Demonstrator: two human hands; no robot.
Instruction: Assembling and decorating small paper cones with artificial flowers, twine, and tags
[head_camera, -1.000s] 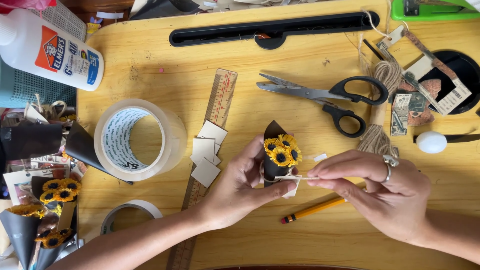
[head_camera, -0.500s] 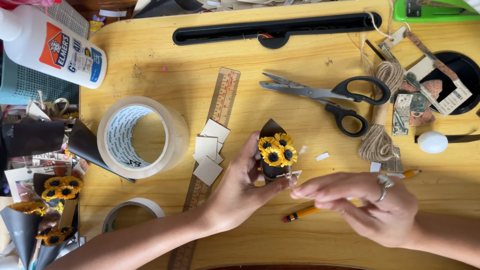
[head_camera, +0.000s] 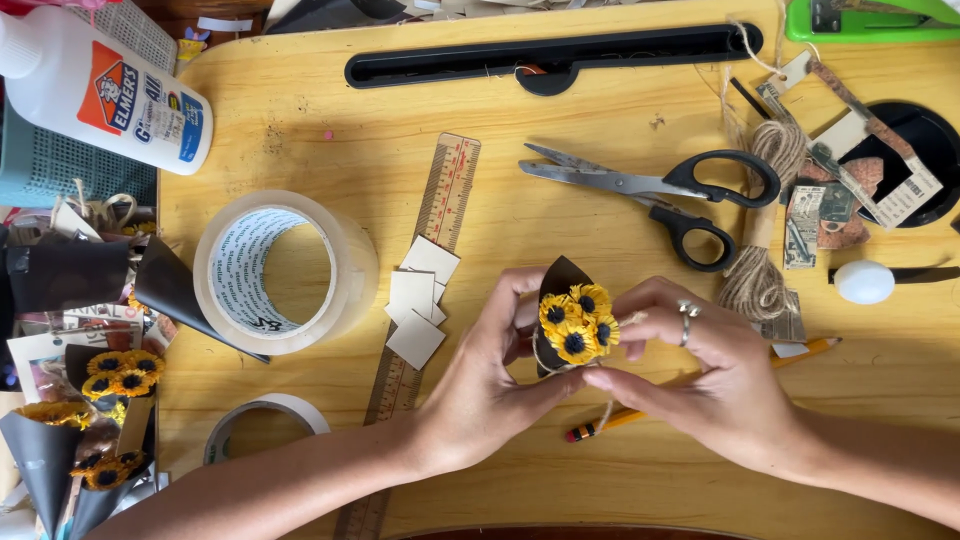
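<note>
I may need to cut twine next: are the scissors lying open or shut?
Slightly open. The scissors lie flat on the table, their two blade tips a little apart and the black handle loops spread, with no hand touching them.

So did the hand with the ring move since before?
Yes. The right hand slid left along the table, away from the twine bundle, and closed in on the little sunflower bouquet.

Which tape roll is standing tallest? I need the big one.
The wide clear tape roll beside the ruler; the flatter roll lies nearer the table's front edge.

left hand (head_camera: 490, 385): fingers pinched | right hand (head_camera: 720, 385): fingers pinched
</note>
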